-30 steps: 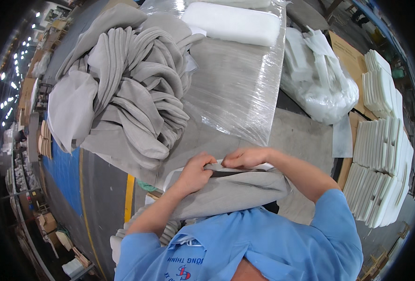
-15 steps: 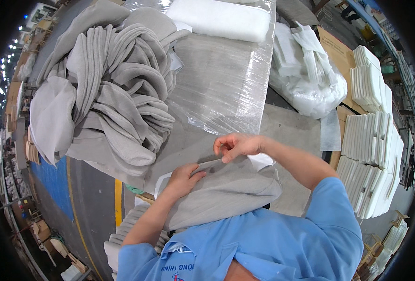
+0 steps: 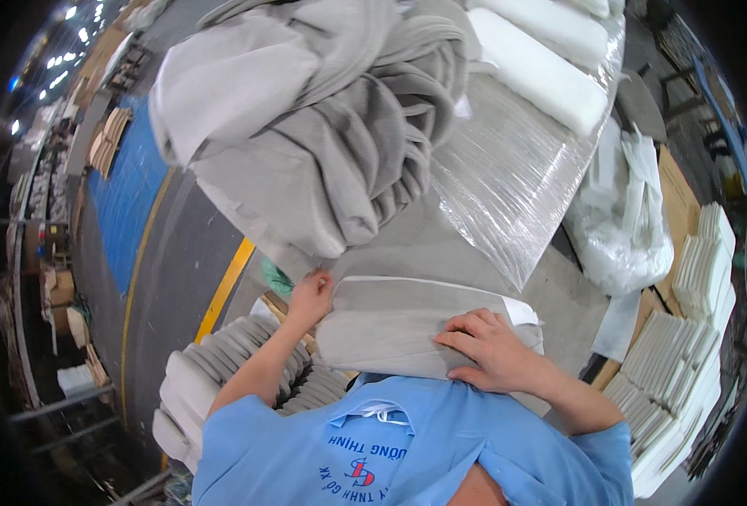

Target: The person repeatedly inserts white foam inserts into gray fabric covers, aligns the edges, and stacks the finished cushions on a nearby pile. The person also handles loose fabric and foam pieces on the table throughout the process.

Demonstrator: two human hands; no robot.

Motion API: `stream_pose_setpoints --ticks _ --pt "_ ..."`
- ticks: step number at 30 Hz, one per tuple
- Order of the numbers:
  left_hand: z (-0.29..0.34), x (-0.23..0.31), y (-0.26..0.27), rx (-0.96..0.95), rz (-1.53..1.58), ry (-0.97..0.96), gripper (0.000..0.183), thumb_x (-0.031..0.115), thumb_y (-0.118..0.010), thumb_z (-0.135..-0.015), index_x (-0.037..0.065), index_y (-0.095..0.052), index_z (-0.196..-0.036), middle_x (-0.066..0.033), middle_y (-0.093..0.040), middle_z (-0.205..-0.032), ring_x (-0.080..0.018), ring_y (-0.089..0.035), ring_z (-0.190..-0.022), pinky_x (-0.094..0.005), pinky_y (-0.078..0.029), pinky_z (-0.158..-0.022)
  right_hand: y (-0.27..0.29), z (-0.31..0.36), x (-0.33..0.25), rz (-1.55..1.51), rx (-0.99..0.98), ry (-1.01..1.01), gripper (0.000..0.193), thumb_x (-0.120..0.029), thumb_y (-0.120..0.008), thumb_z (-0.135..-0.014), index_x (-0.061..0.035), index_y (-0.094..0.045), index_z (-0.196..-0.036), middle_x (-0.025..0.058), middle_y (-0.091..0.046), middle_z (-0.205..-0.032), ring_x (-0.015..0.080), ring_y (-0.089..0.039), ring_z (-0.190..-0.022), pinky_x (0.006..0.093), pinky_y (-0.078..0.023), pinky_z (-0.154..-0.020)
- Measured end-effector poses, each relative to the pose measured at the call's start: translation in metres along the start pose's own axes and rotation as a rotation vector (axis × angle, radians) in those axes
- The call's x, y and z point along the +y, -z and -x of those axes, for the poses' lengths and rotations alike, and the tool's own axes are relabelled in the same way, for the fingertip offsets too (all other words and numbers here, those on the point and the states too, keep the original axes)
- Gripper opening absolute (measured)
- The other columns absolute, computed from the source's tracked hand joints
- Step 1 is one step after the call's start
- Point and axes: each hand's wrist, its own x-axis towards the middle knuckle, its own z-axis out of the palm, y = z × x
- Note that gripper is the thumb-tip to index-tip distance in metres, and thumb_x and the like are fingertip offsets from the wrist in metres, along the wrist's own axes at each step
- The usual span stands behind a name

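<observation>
Steadying the grey cushion (image 3: pixel 390 325) against the blue shirt (image 3: pixel 298 451) with a white end (image 3: pixel 522 312) left showing, spreading the right hand's (image 3: pixel 493 350) fingers on top, maybe pinching its left corner with the left hand (image 3: pixel 309 298), leaving heaped grey covers (image 3: pixel 331 160) untouched beyond.

From the cushion (image 3: pixel 382 320), there is room to pass at 12 o'clock over bare tabletop (image 3: pixel 428 247), then at 1 above the film (image 3: pixel 517 173) until white wads (image 3: pixel 546 67) block its far end. The covers (image 3: pixel 323 143) bar 11 o'clock, the bag (image 3: pixel 622 240) 2, the pads (image 3: pixel 664 354) 3 to 4, the grey stack (image 3: pixel 217 352) 8 to 9.
</observation>
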Motion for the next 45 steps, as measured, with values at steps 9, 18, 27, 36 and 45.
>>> stream_pose_setpoints --ticks 9,18,27,36,45 --pt "0.123 0.01 -0.097 -0.55 1.877 0.307 0.039 0.023 -0.07 -0.1 0.015 -0.065 -0.137 -0.0091 -0.072 -0.126 -0.0249 -0.073 -0.097 -0.0418 -0.06 -0.085 -0.038 -0.037 -0.05 0.28 -0.052 -0.08 0.088 -0.048 -0.084 -0.082 -0.0104 -0.05 -0.154 0.0188 -0.053 -0.148 0.0405 -0.046 -0.141 0.0537 -0.035 -0.116" --pt "0.139 0.071 -0.045 -0.576 1.43 -0.121 0.034 0.019 -0.058 -0.106 0.008 -0.059 -0.138 -0.0084 -0.071 -0.128 -0.019 -0.07 -0.103 -0.0352 -0.057 -0.089 -0.002 -0.043 -0.072 0.056 0.333 -0.234 0.069 -0.001 -0.077 -0.082 -0.0111 -0.056 -0.147 0.0145 -0.075 -0.102 0.0271 -0.073 -0.087 0.0343 -0.057 -0.082" --pt "0.065 0.107 -0.087 -0.409 1.507 -0.066 0.046 0.02 -0.067 -0.104 0.012 -0.048 -0.146 -0.0074 -0.067 -0.133 -0.024 -0.066 -0.12 -0.0426 -0.053 -0.103 0.004 -0.02 -0.049 -0.05 0.646 -0.179 0.067 -0.007 -0.08 -0.083 -0.0102 -0.058 -0.146 0.0179 -0.073 -0.107 0.0268 -0.071 -0.098 0.0361 -0.055 -0.089" --pt "0.081 0.121 -0.102 -0.53 1.337 -0.314 0.039 0.014 -0.066 -0.104 0.008 -0.059 -0.142 -0.0066 -0.07 -0.13 -0.0215 -0.066 -0.12 -0.0396 -0.053 -0.102 -0.005 0.019 -0.07 0.131 0.664 -0.339 0.073 -0.016 -0.088 -0.075 -0.0029 -0.059 -0.141 0.0221 -0.074 -0.118 0.0407 -0.071 -0.111 0.0427 -0.055 -0.098" --pt "0.068 0.223 -0.04 0.346 0.861 -0.934 0.029 0.005 -0.068 -0.097 0.001 -0.068 -0.125 -0.0201 -0.046 -0.148 -0.0355 -0.049 -0.134 -0.0388 -0.047 -0.107 -0.006 0.052 -0.108 -0.558 1.399 -0.078 0.056 0.003 -0.085 -0.076 -0.0003 -0.063 -0.127 0.0094 -0.074 -0.114 0.0219 -0.07 -0.104 0.0364 -0.055 -0.095"
